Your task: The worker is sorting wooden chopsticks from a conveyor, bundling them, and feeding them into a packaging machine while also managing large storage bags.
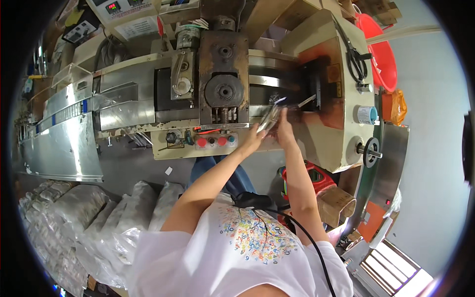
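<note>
Both hands are raised in front of a cream-coloured machine [324, 131], at its right half. Between them is a shiny, clear plastic-looking packet [269, 119], tilted, with something bright at its upper end; I cannot make out its contents. My left hand [253, 139] grips the packet's lower left side, fingers closed. My right hand [284, 131] closes on its right side, fingers pointing up. Just beyond the hands is the machine's dark opening [311, 86], with a thin pale strip [308, 101] sticking out. Left of the hands stands a dark metal block with a round disc [223, 91].
A panel with coloured buttons [215, 141] is left of my hands. The machine's handwheel [371, 152] juts out at right. Filled clear bags [79, 205] lie at lower left. A red basin [382, 62], a cardboard box [336, 203] and a metal sheet tray [64, 153] stand around.
</note>
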Action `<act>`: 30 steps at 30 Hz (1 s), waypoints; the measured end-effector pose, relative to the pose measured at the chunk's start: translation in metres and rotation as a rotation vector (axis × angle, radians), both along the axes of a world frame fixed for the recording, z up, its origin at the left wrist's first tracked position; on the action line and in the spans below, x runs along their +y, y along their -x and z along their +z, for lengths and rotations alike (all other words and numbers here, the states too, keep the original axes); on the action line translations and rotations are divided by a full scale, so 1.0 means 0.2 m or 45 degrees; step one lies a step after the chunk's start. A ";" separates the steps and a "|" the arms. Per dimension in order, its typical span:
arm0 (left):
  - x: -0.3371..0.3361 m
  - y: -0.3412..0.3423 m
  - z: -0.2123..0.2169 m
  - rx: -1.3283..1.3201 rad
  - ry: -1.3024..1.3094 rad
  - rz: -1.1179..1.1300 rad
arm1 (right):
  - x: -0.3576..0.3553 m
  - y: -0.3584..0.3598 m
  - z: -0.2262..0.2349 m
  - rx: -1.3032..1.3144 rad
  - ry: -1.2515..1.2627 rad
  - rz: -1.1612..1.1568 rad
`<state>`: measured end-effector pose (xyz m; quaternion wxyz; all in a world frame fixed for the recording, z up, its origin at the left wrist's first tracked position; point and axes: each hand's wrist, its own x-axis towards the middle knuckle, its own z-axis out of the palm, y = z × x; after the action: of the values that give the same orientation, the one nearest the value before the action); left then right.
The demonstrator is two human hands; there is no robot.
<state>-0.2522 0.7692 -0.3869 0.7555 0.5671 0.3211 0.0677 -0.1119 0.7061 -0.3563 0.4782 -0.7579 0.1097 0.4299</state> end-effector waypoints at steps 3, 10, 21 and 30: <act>0.04 0.14 0.01 0.018 -0.159 -0.047 | 0.04 -0.07 0.03 -0.437 0.050 -0.174; -0.03 0.46 0.17 0.118 -0.269 -0.162 | 0.15 -0.52 -0.10 -0.986 1.209 0.360; -0.06 0.67 0.24 0.172 -0.179 -0.082 | 0.26 -0.56 -0.19 -0.320 0.524 -0.037; -0.08 0.78 0.26 0.215 0.114 -0.005 | -0.18 0.43 0.26 -0.213 0.066 0.336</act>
<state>-0.4076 0.7539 -0.3346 0.7504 0.5371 0.3853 0.0039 -0.1985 0.6708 -0.3040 0.4054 -0.8110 -0.0200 0.4213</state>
